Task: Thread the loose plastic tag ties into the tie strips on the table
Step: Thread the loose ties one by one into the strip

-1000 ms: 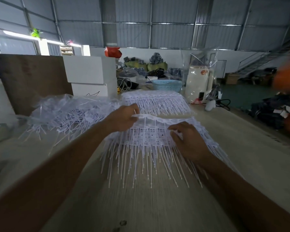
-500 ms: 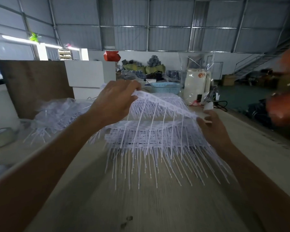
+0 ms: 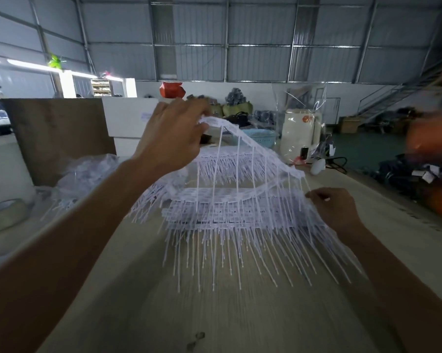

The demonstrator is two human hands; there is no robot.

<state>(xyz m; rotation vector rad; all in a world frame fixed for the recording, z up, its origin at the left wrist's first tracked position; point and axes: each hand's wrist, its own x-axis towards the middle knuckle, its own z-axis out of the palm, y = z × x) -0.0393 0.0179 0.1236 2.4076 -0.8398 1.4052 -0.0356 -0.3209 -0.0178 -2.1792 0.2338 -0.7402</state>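
My left hand (image 3: 174, 138) is raised above the table and pinches the left end of a white tie strip (image 3: 253, 146), which slopes down to the right with thin tie tails hanging from it. My right hand (image 3: 334, 207) pinches the strip's lower right end near the table. Beneath lies a stack of white tie strips (image 3: 230, 212), their tails fanning toward me. Another strip pile (image 3: 230, 156) lies just behind it. A heap of loose ties in clear plastic (image 3: 87, 174) sits at the left.
The wooden table (image 3: 215, 314) stretches toward me. A brown board (image 3: 59, 133) and white boxes (image 3: 128, 118) stand at the back left, a tape roll (image 3: 6, 212) at the left edge. A blue basket (image 3: 260, 136), cream appliance (image 3: 301, 131) and cables sit behind.
Both hands took hold of the top strip and lifted it off the stack. My left hand has risen higher with its end; my right hand stays low at the other end.
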